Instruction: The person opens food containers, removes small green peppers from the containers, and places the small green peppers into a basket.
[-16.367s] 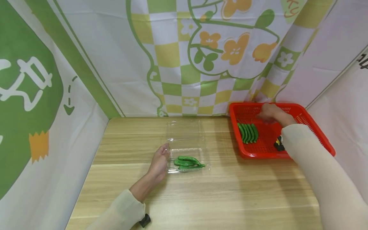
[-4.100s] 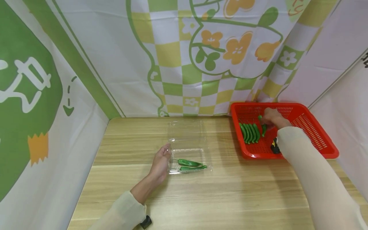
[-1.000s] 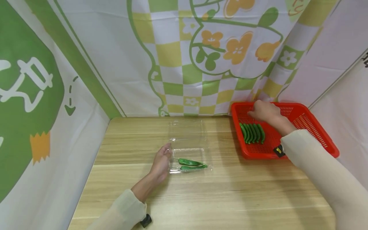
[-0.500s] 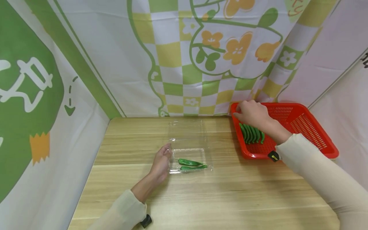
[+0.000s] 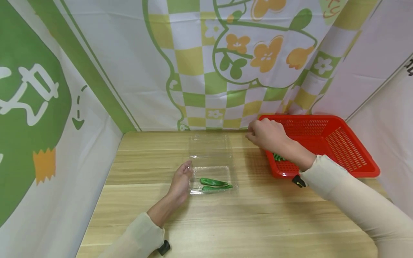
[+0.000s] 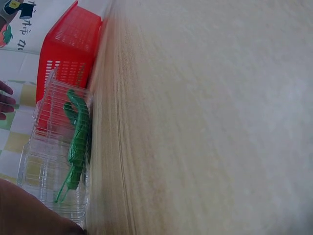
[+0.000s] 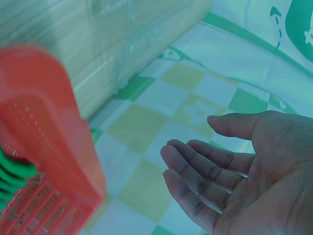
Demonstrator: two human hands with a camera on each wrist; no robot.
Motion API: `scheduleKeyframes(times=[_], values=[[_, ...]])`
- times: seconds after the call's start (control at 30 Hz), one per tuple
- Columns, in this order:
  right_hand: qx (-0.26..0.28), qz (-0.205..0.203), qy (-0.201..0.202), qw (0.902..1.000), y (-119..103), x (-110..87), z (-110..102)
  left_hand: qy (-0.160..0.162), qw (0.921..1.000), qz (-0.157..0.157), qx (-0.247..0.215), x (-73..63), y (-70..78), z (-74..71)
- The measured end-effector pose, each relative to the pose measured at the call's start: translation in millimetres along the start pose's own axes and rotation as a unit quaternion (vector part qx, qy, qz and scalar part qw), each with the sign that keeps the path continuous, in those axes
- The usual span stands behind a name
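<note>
My left hand (image 5: 179, 183) grips the left edge of a clear plastic clamshell box (image 5: 217, 171) on the table, its lid (image 5: 209, 146) folded back flat behind. Two green chili peppers (image 5: 213, 182) lie in the near part of the box. In the left wrist view the same peppers (image 6: 78, 142) show through the clear wall. Over the left rim of a red basket (image 5: 350, 147), my right hand (image 5: 267, 134) hovers with nothing in it. Its fingers look relaxed and slightly bent in the right wrist view. Beneath that arm, green chili peppers (image 5: 278, 157) in the basket are mostly hidden.
The wooden table (image 5: 226, 222) carries the box in the middle and the basket at the back right. A printed cloth (image 5: 206, 89) hangs behind the table, with white cloth walls on both sides. Each wrist wears a small black camera.
One pepper has gone from the box, and my right hand has laid a pepper at the right end of the basket's row. Empty, that hand has since moved left. My left hand stays put.
</note>
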State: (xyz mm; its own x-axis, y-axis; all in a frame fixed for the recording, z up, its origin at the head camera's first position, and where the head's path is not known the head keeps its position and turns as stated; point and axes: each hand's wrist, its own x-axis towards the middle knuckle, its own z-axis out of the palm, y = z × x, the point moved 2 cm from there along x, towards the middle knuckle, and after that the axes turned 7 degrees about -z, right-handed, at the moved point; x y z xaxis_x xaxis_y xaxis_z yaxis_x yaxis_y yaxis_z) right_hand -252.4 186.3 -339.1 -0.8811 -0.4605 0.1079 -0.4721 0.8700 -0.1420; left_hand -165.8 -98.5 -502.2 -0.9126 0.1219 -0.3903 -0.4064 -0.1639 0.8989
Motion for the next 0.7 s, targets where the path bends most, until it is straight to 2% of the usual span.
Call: scheduleKeyframes(times=[0.17,0.43,0.7], values=[[0.002,-0.023,-0.001,0.9997,-12.9,-0.4,10.5,-0.003,1.0,0.002,0.0,-1.7,0.5,-0.1],[-0.008,-0.093,-0.031,0.9952,-38.0,-4.4,33.0,-0.002,1.0,0.003,0.001,-2.0,0.3,-0.4],[-0.021,-0.118,-0.06,0.991,-57.2,-7.1,51.9,-0.004,1.0,0.004,-0.001,-0.9,0.1,0.0]])
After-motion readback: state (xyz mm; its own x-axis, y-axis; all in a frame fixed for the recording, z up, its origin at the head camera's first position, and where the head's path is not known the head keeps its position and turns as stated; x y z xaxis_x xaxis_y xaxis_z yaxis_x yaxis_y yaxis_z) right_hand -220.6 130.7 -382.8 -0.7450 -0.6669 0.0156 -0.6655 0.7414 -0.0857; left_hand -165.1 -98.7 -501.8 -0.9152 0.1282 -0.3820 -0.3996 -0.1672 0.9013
